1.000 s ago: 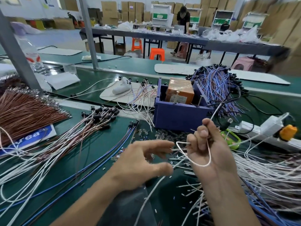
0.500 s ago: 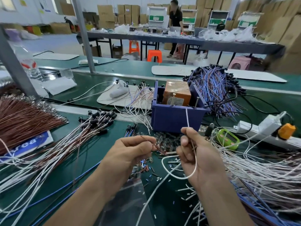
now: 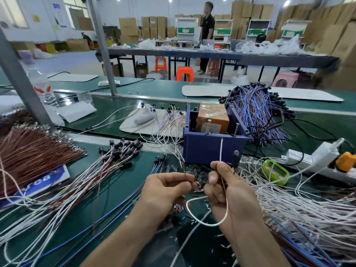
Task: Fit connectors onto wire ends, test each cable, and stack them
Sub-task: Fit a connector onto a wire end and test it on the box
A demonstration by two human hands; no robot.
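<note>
My right hand pinches a white wire that loops below my wrist, its free end sticking up in front of the blue bin. My left hand pinches a thin brown wire whose tip points upward. Between and behind both hands lies a heap of small clear connectors on the green bench. Finished cables with black caps fan out at the left. A large bundle of bare white wires lies at the right.
The blue bin holds an orange box. A blue and purple cable pile sits behind it. A green tester, a white power strip, a brown wire bundle, a water bottle and a grey post surround the work spot.
My left hand went from open and reaching to pinching a brown wire near the connector heap. My right hand drew in toward it, and the white wire's end swung upright.
</note>
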